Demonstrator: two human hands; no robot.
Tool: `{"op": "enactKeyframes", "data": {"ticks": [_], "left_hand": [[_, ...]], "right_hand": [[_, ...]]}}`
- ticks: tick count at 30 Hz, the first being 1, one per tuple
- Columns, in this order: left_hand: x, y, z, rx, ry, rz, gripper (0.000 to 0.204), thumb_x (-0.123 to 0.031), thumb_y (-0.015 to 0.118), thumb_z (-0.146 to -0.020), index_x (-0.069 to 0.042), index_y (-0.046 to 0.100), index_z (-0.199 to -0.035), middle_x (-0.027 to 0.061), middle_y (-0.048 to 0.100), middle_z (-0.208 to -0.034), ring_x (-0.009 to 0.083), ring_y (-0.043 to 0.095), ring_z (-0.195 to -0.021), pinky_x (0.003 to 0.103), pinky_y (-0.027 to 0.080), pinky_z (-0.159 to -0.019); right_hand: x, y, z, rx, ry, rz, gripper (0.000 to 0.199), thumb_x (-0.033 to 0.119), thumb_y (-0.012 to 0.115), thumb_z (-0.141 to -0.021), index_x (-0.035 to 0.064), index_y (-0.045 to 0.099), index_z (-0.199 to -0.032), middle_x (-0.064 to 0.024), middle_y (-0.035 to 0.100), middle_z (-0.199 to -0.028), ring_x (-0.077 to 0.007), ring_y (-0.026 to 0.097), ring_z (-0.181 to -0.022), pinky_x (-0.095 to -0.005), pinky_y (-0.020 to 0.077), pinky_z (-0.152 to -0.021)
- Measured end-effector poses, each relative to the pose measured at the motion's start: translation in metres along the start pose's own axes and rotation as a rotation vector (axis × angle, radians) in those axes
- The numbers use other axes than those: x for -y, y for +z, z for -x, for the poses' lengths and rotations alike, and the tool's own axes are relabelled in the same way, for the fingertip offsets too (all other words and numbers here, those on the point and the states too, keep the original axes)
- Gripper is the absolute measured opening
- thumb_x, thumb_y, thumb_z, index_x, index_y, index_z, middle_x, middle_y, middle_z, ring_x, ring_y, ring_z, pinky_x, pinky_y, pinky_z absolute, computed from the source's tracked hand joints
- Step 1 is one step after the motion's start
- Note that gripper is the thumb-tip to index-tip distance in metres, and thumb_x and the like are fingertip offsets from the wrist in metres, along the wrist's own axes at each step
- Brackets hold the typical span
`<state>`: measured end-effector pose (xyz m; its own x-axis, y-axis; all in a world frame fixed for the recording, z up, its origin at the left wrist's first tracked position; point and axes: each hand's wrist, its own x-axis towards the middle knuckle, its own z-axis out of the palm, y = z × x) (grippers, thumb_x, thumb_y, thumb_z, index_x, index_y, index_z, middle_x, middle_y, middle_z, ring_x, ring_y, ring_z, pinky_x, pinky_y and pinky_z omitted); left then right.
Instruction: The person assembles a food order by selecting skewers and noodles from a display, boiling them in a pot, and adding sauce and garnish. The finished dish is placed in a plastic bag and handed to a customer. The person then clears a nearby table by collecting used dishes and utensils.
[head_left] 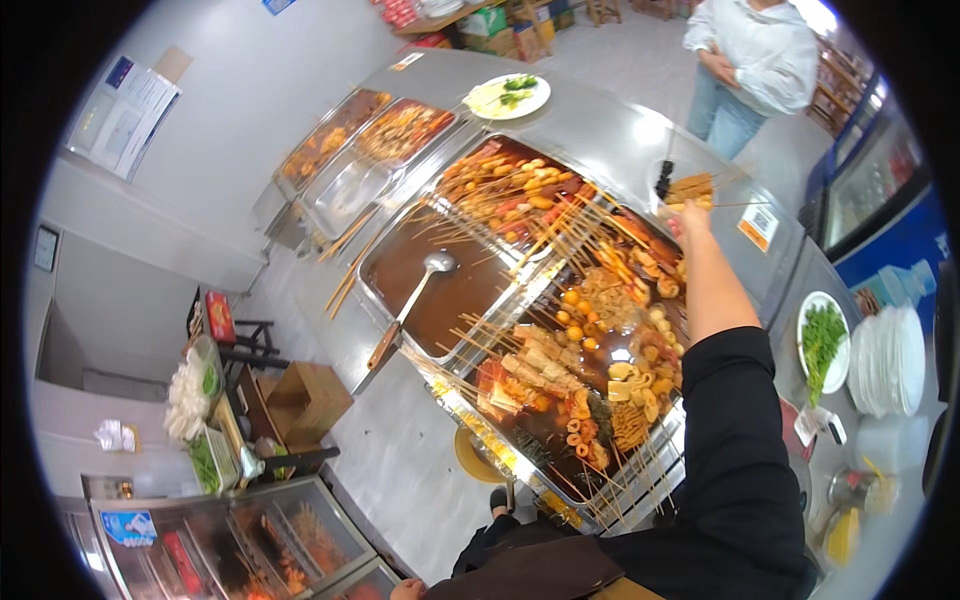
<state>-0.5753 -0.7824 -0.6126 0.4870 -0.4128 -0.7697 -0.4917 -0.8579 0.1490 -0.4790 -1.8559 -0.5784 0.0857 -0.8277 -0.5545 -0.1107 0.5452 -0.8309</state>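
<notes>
My right hand [692, 218] reaches out over the far side of the big steel tray [455, 395] of broth and is shut on a bunch of skewers [690, 188] with orange-brown pieces. It holds them above the steel counter [610, 125], next to a dark skewered piece [664, 180]. The tray is packed with several skewers of meat, tofu and balls [560, 350], and a ladle [420, 290] lies in its open broth section. Only a sliver of my left hand [406, 590] shows at the bottom edge; its fingers are hidden.
A person in a white top [755, 55] stands across the counter. A plate with greens [508, 96] sits at the far end, another plate of greens [822, 342] and a stack of white plates [888, 360] at the right. Side trays of food [360, 140] lie at the left.
</notes>
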Motion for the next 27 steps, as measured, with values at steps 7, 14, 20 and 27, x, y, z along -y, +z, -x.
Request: {"op": "enactKeyframes", "data": {"ticks": [7, 14, 20, 27], "left_hand": [[-0.024, -0.025, 0.019, 0.074, -0.562, 0.870, 0.026, -0.026, 0.059, -0.100, -0.001, 0.068, -0.095, 0.0024, 0.066, -0.080, 0.0150, 0.062, -0.074, 0.031, 0.051, -0.069], [-0.053, -0.087, -0.031, -0.077, -0.360, 0.828, 0.042, -0.031, 0.058, -0.100, -0.001, 0.063, -0.130, 0.0105, 0.074, -0.107, 0.0194, 0.070, -0.099, 0.033, 0.053, -0.091], [-0.024, -0.091, -0.045, -0.081, -0.230, 0.833, 0.042, -0.031, 0.060, -0.100, -0.003, 0.063, -0.130, 0.0109, 0.074, -0.107, 0.0200, 0.070, -0.099, 0.034, 0.053, -0.090], [0.132, -0.036, -0.046, -0.032, -0.192, 0.811, 0.043, -0.034, 0.061, -0.097, -0.004, 0.066, -0.127, 0.0111, 0.075, -0.106, 0.0224, 0.071, -0.096, 0.036, 0.054, -0.088]], "right_hand": [[0.002, 0.002, 0.000, -0.046, -0.045, -0.031, 0.025, 0.019, 0.042, -0.104, 0.0026, 0.060, -0.099, -0.0072, 0.067, -0.075, -0.0094, 0.054, -0.050, -0.0213, 0.0427, -0.042], [0.032, 0.001, 0.121, 0.274, -0.372, 0.153, 0.036, 0.028, 0.051, -0.100, 0.0016, 0.060, -0.077, -0.0063, 0.065, -0.071, -0.0075, 0.050, -0.050, -0.0217, 0.0389, -0.044], [0.012, 0.032, 0.298, 0.560, -0.272, 0.302, 0.022, 0.015, 0.050, -0.091, 0.0012, 0.060, -0.076, -0.0047, 0.061, -0.067, -0.0081, 0.047, -0.049, -0.0222, 0.0388, -0.043], [-0.109, 0.104, 0.484, 0.694, -0.086, 0.340, 0.018, 0.011, 0.050, -0.091, -0.0023, 0.058, -0.081, -0.0088, 0.062, -0.069, -0.0107, 0.052, -0.054, -0.0225, 0.0435, -0.047]]}}
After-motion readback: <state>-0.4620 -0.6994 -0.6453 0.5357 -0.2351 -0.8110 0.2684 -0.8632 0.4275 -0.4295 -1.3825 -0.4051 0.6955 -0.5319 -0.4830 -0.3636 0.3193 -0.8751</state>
